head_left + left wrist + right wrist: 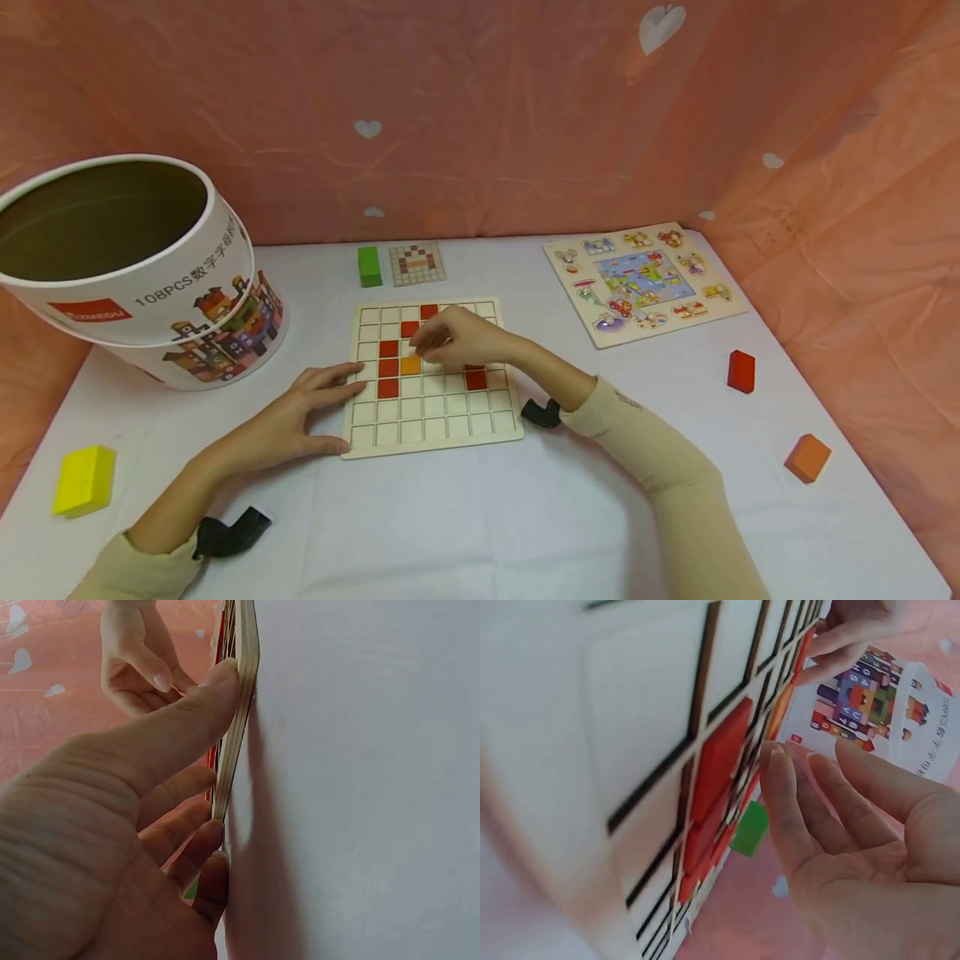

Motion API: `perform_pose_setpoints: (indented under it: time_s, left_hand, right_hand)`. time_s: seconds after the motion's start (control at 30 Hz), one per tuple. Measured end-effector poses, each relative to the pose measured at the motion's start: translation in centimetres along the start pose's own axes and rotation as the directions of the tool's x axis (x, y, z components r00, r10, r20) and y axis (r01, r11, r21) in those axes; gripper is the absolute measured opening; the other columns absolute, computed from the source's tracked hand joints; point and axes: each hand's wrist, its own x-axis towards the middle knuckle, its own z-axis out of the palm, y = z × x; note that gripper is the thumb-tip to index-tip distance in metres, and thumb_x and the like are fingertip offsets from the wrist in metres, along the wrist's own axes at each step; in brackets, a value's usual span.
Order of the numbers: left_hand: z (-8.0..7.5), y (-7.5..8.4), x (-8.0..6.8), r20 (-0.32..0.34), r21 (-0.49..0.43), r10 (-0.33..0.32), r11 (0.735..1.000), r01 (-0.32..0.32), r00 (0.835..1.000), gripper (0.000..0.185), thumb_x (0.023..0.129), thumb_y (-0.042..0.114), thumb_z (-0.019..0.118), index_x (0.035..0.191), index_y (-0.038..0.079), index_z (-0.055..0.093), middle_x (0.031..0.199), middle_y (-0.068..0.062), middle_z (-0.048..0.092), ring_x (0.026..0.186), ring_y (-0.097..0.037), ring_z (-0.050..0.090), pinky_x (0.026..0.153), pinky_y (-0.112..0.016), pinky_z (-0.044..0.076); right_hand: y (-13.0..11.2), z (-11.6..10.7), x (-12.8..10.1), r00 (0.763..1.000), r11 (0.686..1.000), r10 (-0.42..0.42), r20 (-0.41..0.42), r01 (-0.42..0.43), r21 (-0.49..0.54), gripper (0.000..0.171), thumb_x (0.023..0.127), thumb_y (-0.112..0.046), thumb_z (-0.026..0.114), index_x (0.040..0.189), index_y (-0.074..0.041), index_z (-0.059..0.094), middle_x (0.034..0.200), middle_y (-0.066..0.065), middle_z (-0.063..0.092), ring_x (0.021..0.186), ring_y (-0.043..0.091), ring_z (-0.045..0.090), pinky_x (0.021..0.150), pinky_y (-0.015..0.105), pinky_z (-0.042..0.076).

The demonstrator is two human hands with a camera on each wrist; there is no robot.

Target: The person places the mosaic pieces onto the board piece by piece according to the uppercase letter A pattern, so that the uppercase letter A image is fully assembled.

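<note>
At the far left of the white table (480, 517), a yellow block (84, 479) is seen lying at about eight o'clock from the grid board (431, 421), and a large open cardboard tub (142, 275) printed with coloured buildings is stood at about ten o'clock from it. The left hand (288, 417) is laid flat against the board's left edge, its fingers straight and spread, the thumb pressed along the near-left corner; nothing is gripped by it. The board is placed at the table's centre, and red tiles (387, 368) and one orange tile (410, 365) are set in its cells. At twelve o'clock from the board, a green block (369, 266) and a small pattern card (417, 263) are found side by side. The right hand (457, 337) is held over the board's upper middle, fingertips drawn narrowly together just beside the orange tile; whether anything is pinched cannot be told. An animal peg puzzle (645, 282) is laid at two o'clock, with a red block (741, 371) and an orange block (807, 457) further right.
</note>
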Motion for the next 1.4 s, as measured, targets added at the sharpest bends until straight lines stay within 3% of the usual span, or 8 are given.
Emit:
perform_pose_setpoints:
  time_s: [0.2,0.4,0.53,0.63,1.13,1.27,1.4]
  left_hand:
    - [0.2,0.1,0.2,0.003,0.0,0.001,1.0,-0.001,1.0,0.078,0.078,0.035,0.084,0.142,0.0,0.053,0.157,-0.014,0.033,0.139,-0.038,0.028,0.107,-0.063,0.028]
    - [0.4,0.1,0.2,0.0,0.007,0.006,1.0,-0.006,1.0,0.078,0.078,0.034,0.084,0.141,0.0,0.054,0.157,-0.014,0.034,0.139,-0.037,0.029,0.107,-0.063,0.029]
    - [0.4,0.2,0.2,0.001,0.004,0.005,1.0,-0.005,1.0,0.078,0.078,0.035,0.084,0.141,0.0,0.054,0.157,-0.014,0.034,0.139,-0.037,0.029,0.107,-0.063,0.029]
    - [0.4,0.2,0.1,0.001,0.0,0.005,1.0,-0.005,1.0,0.078,0.078,0.034,0.084,0.141,0.0,0.054,0.157,-0.014,0.034,0.139,-0.038,0.028,0.107,-0.063,0.028]
    - [0.3,0.1,0.0,-0.002,0.003,0.001,1.0,-0.001,1.0,0.078,0.078,0.034,0.084,0.141,0.0,0.054,0.157,-0.014,0.033,0.139,-0.037,0.028,0.108,-0.062,0.028]
    - [0.1,0.1,0.0,-0.003,0.01,-0.007,1.0,0.007,1.0,0.078,0.078,0.034,0.084,0.141,0.0,0.054,0.157,-0.012,0.033,0.139,-0.036,0.029,0.107,-0.061,0.029]
    - [0.0,0.1,-0.1,-0.005,0.007,-0.017,1.0,0.017,1.0,0.078,0.078,0.034,0.084,0.142,0.0,0.054,0.158,-0.012,0.033,0.139,-0.035,0.029,0.107,-0.061,0.029]
  right_hand:
    - [0.8,-1.4,-4.2,0.995,0.996,-0.013,-0.095,0.022,0.09,0.029,0.091,0.006,0.065,0.119,0.012,0.064,0.113,0.024,0.068,0.103,0.03,0.066,0.091,0.033,0.053]
    - [2.9,-2.6,-11.7,0.981,0.998,0.066,-0.181,-0.065,0.01,0.036,0.087,0.004,0.069,0.123,0.006,0.064,0.119,0.018,0.068,0.111,0.034,0.06,0.098,0.049,0.045]
    - [4.7,-2.9,-15.6,0.975,0.988,0.148,-0.168,-0.153,-0.017,0.043,0.084,0.004,0.073,0.126,0.002,0.063,0.12,0.014,0.064,0.11,0.03,0.058,0.098,0.047,0.046]
    - [5.6,-3.0,-17.0,0.976,0.985,0.167,-0.141,-0.172,-0.027,0.046,0.084,0.005,0.073,0.128,0.0,0.061,0.118,0.011,0.062,0.106,0.028,0.057,0.096,0.041,0.048]
    - [5.6,-2.8,-15.7,0.993,0.981,0.105,-0.054,-0.112,-0.161,0.037,0.083,0.011,0.07,0.117,-0.003,0.068,0.098,0.001,0.062,0.088,0.017,0.053,0.077,0.028,0.047]
    - [5.2,-2.9,-14.0,0.994,0.987,0.102,-0.032,-0.105,-0.12,0.028,0.082,0.005,0.075,0.109,-0.002,0.069,0.088,0.0,0.06,0.081,0.016,0.052,0.07,0.026,0.044]
    - [4.6,-2.8,-11.3,0.994,0.996,0.088,-0.067,-0.089,-0.022,0.015,0.083,0.003,0.076,0.095,-0.002,0.069,0.089,0.002,0.066,0.083,0.019,0.055,0.074,0.027,0.048]
